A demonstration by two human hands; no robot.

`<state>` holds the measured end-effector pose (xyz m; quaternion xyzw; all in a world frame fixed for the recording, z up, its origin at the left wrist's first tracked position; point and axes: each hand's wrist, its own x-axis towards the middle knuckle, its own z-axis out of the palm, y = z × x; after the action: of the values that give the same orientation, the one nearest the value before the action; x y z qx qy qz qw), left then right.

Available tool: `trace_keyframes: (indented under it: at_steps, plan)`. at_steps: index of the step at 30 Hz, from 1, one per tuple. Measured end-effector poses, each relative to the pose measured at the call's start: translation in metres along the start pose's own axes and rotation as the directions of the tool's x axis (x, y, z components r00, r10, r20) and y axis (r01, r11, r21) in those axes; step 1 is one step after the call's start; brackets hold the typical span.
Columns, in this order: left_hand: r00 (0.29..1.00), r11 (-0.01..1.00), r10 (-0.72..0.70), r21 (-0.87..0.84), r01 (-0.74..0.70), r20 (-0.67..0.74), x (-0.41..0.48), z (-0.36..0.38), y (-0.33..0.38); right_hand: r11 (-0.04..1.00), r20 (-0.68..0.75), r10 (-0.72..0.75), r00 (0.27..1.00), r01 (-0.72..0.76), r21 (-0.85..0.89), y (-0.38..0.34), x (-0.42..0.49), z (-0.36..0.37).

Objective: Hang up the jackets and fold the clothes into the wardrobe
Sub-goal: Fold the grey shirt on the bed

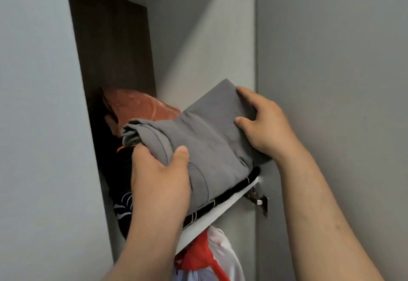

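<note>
Fingers, left: left hand (159, 174) curled round the near-left end of the folded grey cotton garment (212, 139); thumb (181, 155) on top, the rest tucked under and hidden.
Fingers, right: right hand (267, 126) grips the far-right corner of the same garment, fingers (244, 93) hooked over its top edge.
Garment position: held tilted at the mouth of the upper compartment. Its lower edge touches the flat black garment with white stripes (234, 189), which lies on the white shelf board (229, 206). Not let go yet.
Wardrobe: grey laminate wardrobe (209, 48), grey door (331, 81) open on the right, metal hinge (258, 201) just below the shelf end, dark wood-grain back panel (110, 37).
Already on shelf: reddish-brown bundle (136, 106) at the back, dark clothes with white print (123, 205) on the left, black striped piece in front.
Below shelf: red and white clothes (209, 252) under the board; cannot tell if they are on hangers.
Progress: looks well along. Several pieces are stowed, the lower section is in use, and the grey piece is folded and at the shelf.
Left to do: push the grey piece onto the stack and release it. Whether more clothes or jackets are waiting is out of view, so cannot tell.
</note>
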<state>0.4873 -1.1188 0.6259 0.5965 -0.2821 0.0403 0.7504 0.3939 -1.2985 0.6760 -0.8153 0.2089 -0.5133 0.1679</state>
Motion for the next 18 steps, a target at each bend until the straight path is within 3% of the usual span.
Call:
trace_keyframes:
  at_steps: [3,7,12,15,18]
  plan:
    - [0.989,0.998,0.036,0.057,-0.028,-0.146,0.018,0.005,-0.002,0.995,0.074,-0.021,0.997,0.014,0.095,0.005,0.031,0.03]
    - [0.985,0.987,-0.014,0.155,0.041,-0.171,0.017,0.011,-0.019,0.997,0.215,0.012,0.977,-0.028,0.074,0.026,0.05,0.062]
    - [0.959,0.964,-0.128,0.196,0.18,-0.252,0.022,0.009,-0.039,0.995,0.272,0.075,0.959,-0.092,0.048,0.053,0.042,0.086]
    - [0.958,0.978,-0.064,0.175,0.117,-0.281,0.033,0.009,-0.035,0.991,0.266,0.125,0.956,-0.132,0.01,0.063,0.036,0.092]
    - [0.958,0.961,0.01,0.269,0.07,-0.285,0.03,0.013,-0.029,0.992,0.248,0.125,0.961,-0.123,-0.023,0.067,0.034,0.095]
